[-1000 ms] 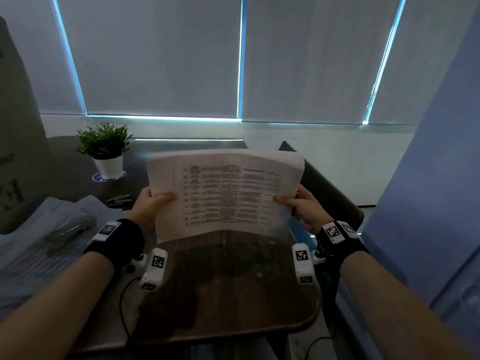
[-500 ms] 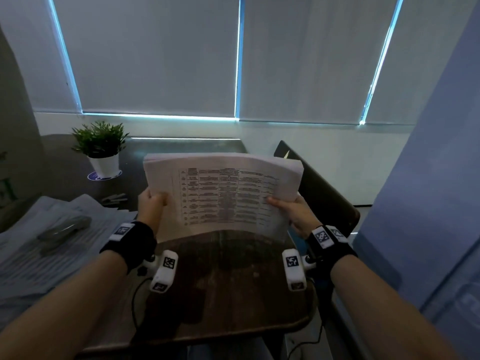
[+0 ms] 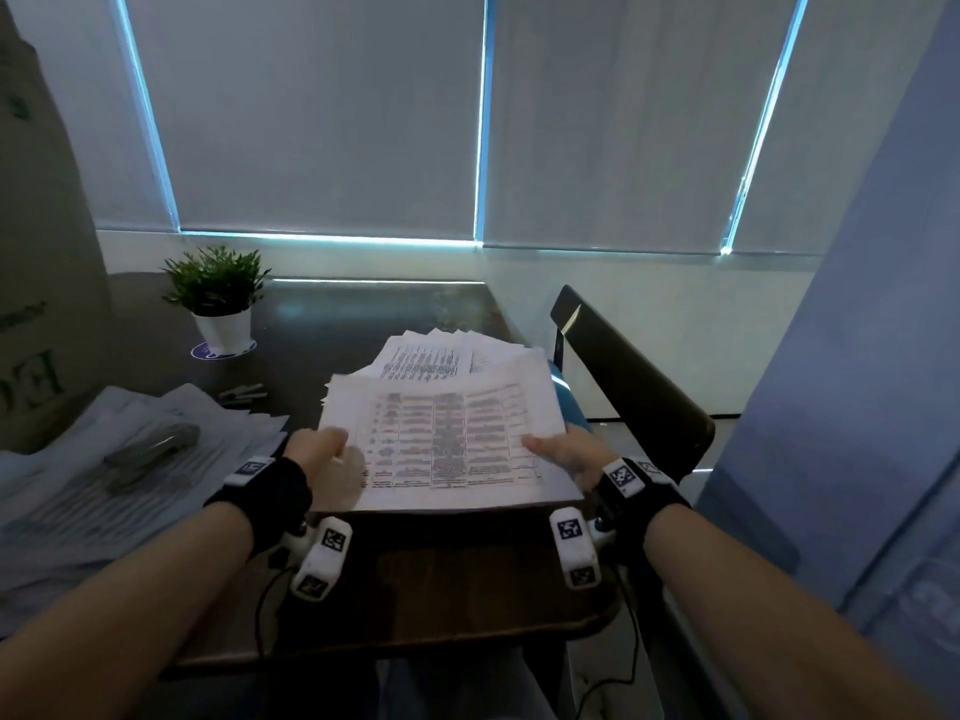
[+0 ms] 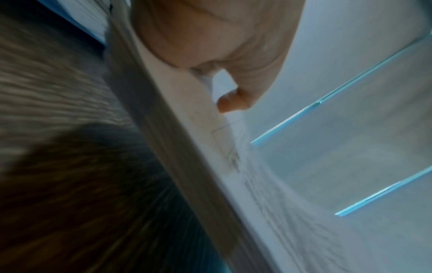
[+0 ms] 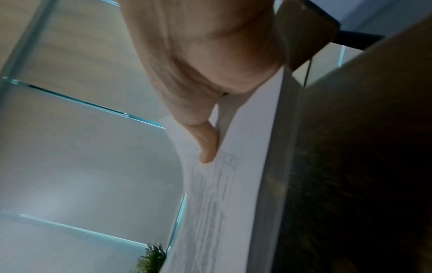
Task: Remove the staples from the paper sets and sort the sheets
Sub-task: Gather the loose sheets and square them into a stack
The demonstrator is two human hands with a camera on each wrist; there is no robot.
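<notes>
stack: paper stack [image 3: 447, 439] sits on table [image 3: 467, 579], right of the potted plant [image 3: 215, 298]
L hand [image 3: 317, 452]: grasping stack's left edge
R hand [image 3: 566, 452]: thumb on top, grasping right edge, prob squaring sheets
loose sheets [image 3: 78, 475]: left of stack, below plant

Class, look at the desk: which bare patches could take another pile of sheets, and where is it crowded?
Free: dark desk between the potted plant and the fanned stack; also the near edge below both hands. Crowded: the left side, under spread papers bearing a grey tool.
</notes>
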